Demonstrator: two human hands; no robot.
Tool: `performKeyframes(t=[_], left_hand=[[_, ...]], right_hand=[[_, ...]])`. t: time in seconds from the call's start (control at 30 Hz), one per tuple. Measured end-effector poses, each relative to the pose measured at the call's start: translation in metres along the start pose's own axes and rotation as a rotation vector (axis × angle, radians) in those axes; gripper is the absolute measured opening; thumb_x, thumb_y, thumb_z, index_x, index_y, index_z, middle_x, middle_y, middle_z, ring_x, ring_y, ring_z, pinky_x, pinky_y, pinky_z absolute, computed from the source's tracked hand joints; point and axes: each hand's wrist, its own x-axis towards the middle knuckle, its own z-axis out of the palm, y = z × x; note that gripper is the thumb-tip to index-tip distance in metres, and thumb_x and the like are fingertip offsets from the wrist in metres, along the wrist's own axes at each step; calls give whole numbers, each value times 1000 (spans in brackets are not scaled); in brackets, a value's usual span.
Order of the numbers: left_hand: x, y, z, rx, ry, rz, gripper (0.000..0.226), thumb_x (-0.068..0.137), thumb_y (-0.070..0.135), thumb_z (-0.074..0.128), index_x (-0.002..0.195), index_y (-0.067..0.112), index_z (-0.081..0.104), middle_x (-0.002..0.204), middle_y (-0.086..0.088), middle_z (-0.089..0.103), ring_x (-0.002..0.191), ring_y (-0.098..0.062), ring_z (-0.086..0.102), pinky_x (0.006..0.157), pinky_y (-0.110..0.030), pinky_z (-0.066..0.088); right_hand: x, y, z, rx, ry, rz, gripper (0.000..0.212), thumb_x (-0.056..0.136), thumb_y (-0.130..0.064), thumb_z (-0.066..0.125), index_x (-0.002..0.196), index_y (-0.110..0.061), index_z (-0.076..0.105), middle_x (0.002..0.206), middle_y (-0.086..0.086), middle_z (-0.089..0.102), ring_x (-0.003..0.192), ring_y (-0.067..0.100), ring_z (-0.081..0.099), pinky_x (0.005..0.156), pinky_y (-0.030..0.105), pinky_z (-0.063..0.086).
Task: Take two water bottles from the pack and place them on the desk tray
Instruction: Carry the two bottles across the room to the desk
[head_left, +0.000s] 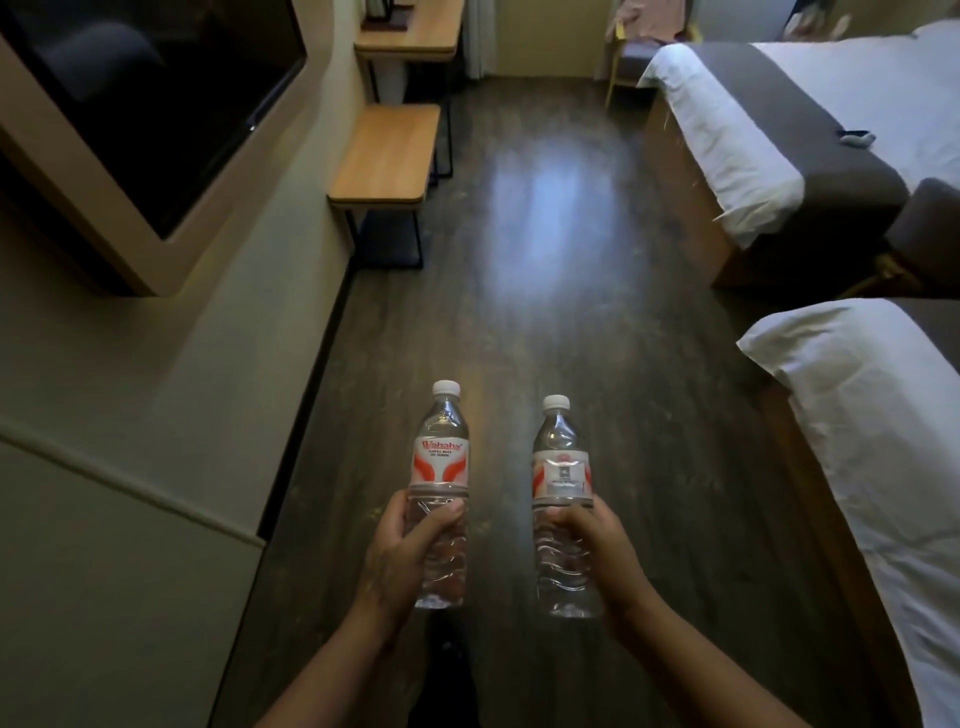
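I hold two clear water bottles upright over a dark wooden floor, both with white caps and red-and-white labels. My left hand (402, 556) grips the lower half of the left bottle (441, 462). My right hand (605, 553) grips the lower half of the right bottle (562, 473). The bottles are apart, about a hand's width between them. A wooden desk (415, 36) stands far ahead at the left wall; dark items lie on its far end, too small to identify. No bottle pack is in view.
A low wooden bench (387, 156) stands against the left wall before the desk. A wall-mounted television (150, 104) hangs at the upper left. Two beds with white sheets (857, 93) (883, 441) line the right side. A chair (631, 57) stands at the far end. The floor aisle (550, 249) runs ahead between them.
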Motion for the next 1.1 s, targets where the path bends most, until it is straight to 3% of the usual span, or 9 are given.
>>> performKeyframes(t=[0.1,0.23,0.37,0.57,0.7,0.83,1.0,1.1], left_hand=[[78,36,10,-7,-13,8,60,79,38,86,129,13,65,110,-14,83,92,-32,84,69,-36,67],[192,95,19,9,-60,5,64,81,37,88,133,10,62,119,-19,79,99,-37,82,75,-40,67],[294,160,29,41,-95,-1,64,76,41,79,132,15,63,118,-16,80,98,-34,82,75,-39,67],[433,244,53,55,-121,-14,62,81,36,87,132,12,62,109,-16,81,81,-24,84,61,-27,65],[529,290,74,75,-101,-6,73,69,49,85,130,16,64,105,-10,84,89,-29,84,65,-29,66],[632,336,101,92,-64,9,72,69,49,84,130,16,65,112,-15,82,93,-32,83,68,-32,65],[750,401,134,91,-41,-11,64,77,39,78,133,12,62,112,-19,78,83,-27,80,60,-29,63],[810,444,154,115,-30,3,64,76,39,77,132,10,63,114,-21,78,85,-27,80,62,-28,63]], right_hand=[[77,-35,7,-2,16,-15,59,78,-33,73,131,-12,61,119,22,77,105,42,77,95,58,62],[187,-87,22,25,50,-10,51,86,-28,74,131,-9,61,114,21,79,102,43,77,86,52,66],[284,-148,40,52,70,-6,57,79,-33,74,130,-10,62,108,16,82,96,38,80,73,39,66],[411,-231,44,76,78,-9,55,81,-32,73,131,-10,63,110,18,81,97,39,80,79,45,65],[505,-284,41,53,88,-22,55,77,-33,74,128,-12,64,103,14,82,87,32,81,71,38,65],[610,-344,31,67,78,-24,59,76,-33,73,130,-10,63,109,19,80,94,37,78,81,48,64],[731,-426,20,89,40,-8,69,68,-37,80,129,-10,64,100,14,82,83,30,80,67,37,64],[797,-474,18,76,34,-2,78,61,-39,82,130,-7,63,99,16,81,80,30,79,66,38,64]])
